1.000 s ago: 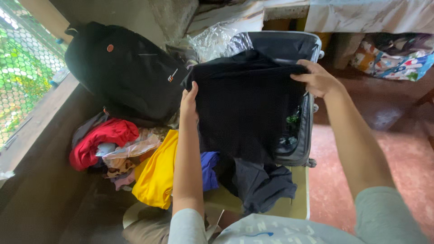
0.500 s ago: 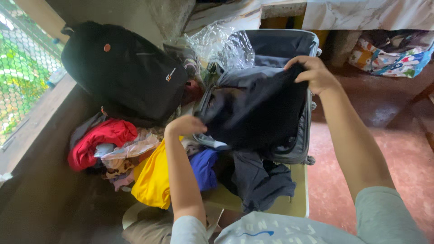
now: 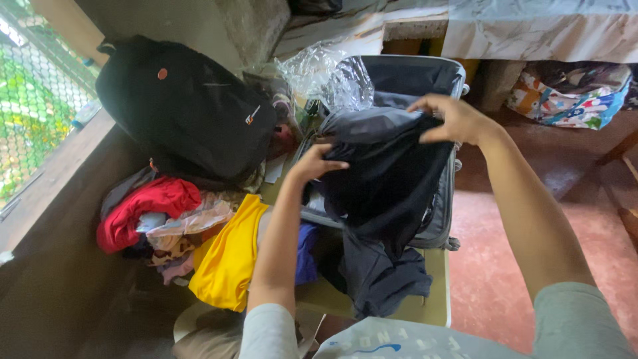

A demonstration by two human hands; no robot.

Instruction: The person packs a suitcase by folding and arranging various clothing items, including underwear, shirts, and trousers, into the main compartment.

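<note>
Closest to me there's a dark cloth [image 3: 382,282] hanging off the seat [image 3: 435,292], with a yellow shirt [image 3: 229,256] and a red one [image 3: 143,206] piled to my left. My left hand [image 3: 312,163] is pinching one edge of the black garment [image 3: 385,173], my right hand [image 3: 452,119] gripping the other, over the open suitcase [image 3: 415,73]. Black backpack [image 3: 186,110] sits further back left.

Dark garment [image 3: 389,166], bunched, draped over open suitcase [image 3: 438,219]
</note>
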